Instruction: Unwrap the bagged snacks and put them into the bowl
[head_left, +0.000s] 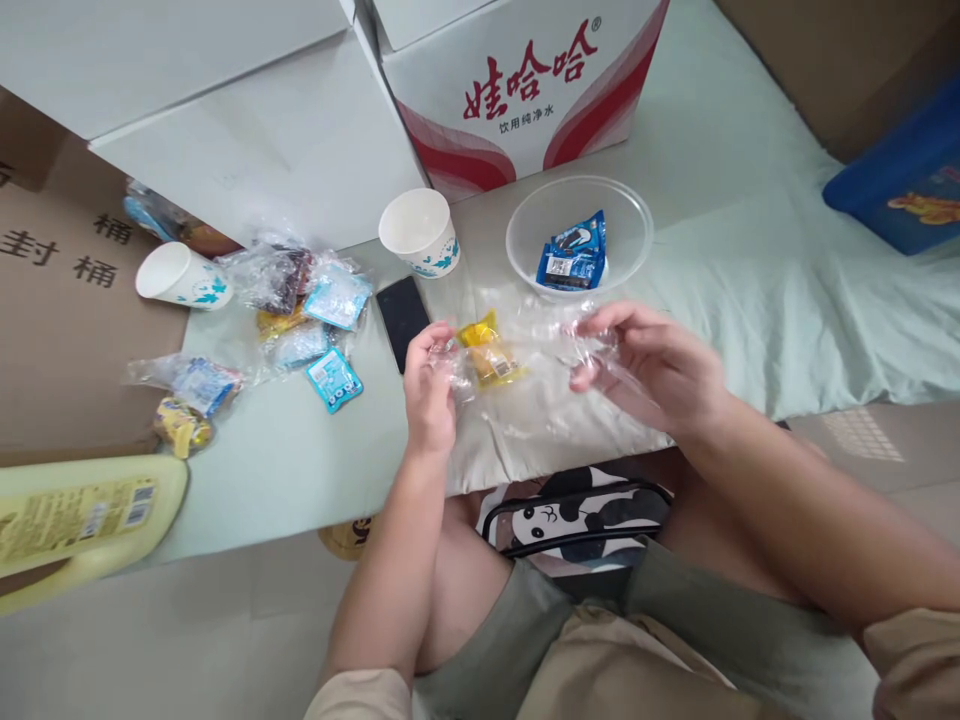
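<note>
**Yellow packet (491, 350) between left hand (430, 395) and right hand (671, 368), amid thin clear plastic (555, 340)**

From the yellow packet, left hand close by at 8 o'clock, right hand farther off at 3; on the left, thumb and fingers curled nearly together on crinkled plastic; on the right, thumb and fingers parted in a half-open curve, with plastic in the gap and blur over the tips; cannot tell how firm a hold on that side; cannot tell, either, whether inside the plastic or beneath it, or whether clear of the pale green cloth (300, 470).

Looks light, soft and probably easy to crush, with a shiny skin apt to slide under fingertips; best taken by the flat end at 12 o'clock, not squeezed across the plump middle; plastic likely limp, clingy and quick to tear, so better pinched near an edge.

Farther out from the packet: clear bowl (634, 235) at 1 o'clock, with blue packets (574, 255) inside; upright paper cup (420, 235) at 11; dark phone (403, 320) between 9 and 10; blue sachet (334, 380) at 9, just beside a heap of wrapped snacks (300, 300).
</note>
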